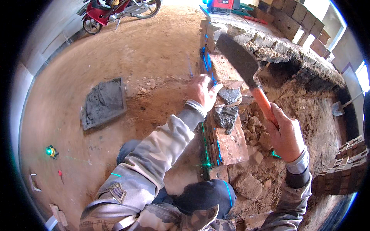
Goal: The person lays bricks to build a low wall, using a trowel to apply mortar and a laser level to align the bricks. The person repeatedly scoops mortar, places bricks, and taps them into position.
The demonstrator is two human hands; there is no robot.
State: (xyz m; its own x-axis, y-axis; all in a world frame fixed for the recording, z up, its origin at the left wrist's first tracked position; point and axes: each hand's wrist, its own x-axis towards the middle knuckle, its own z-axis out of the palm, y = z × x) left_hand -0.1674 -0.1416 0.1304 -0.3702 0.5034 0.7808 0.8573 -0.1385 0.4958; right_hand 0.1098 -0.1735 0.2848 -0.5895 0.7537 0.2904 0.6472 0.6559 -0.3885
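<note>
My right hand point(287, 136) is closed round the orange handle of a bricklayer's knife point(241, 59). Its broad dark blade is raised over the right side of a low brick course. On the left edge of that course, my left hand point(202, 91) rests against a reddish brick point(225, 71), thumb apart from the fingers and touching the brick's near corner. Fingertips are partly hidden. Wet grey mortar point(226, 117) lies in the gap between this brick and a nearer brick point(233, 144). Blue and green laser lines run along the bricks' left faces.
A mortar tray point(104, 103) lies on the dirt floor at left, with a laser level point(50, 151) nearer. Rubble point(248, 184) fills the ground right of the course. Beyond are a broken slab edge point(277, 50), a shovel point(338, 109), stacked bricks point(343, 169) and a red motorcycle point(104, 15).
</note>
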